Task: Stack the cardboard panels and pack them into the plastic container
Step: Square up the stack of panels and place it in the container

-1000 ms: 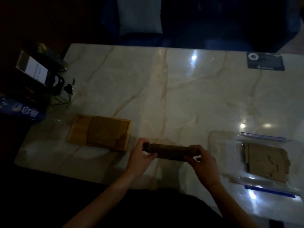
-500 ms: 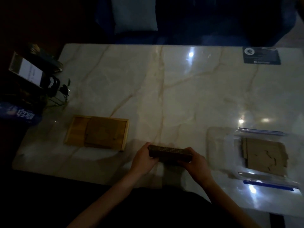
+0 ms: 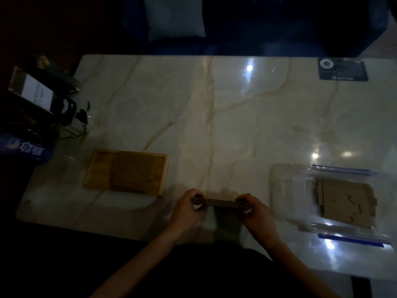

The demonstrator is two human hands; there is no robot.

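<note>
A stack of cardboard panels (image 3: 221, 203) is held edge-on near the table's front edge, its corrugated edges facing me. My left hand (image 3: 189, 209) grips its left end and my right hand (image 3: 255, 214) grips its right end. To the right lies the clear plastic container (image 3: 287, 190) with blue strips, and brown cardboard panels (image 3: 348, 203) lie flat inside it. To the left a wooden tray (image 3: 101, 168) holds more brown panels (image 3: 137, 171).
The marble table (image 3: 214, 115) is dimly lit. A dark card (image 3: 342, 69) lies at the back right corner. At the left edge stand a white-labelled box (image 3: 34, 91), a small plant (image 3: 79, 121) and a blue packet (image 3: 25, 149). A pillow (image 3: 174, 18) sits behind the table.
The stack has turned from showing its broad face to edge-on. Both hands have shifted slightly toward me while still holding its ends.
</note>
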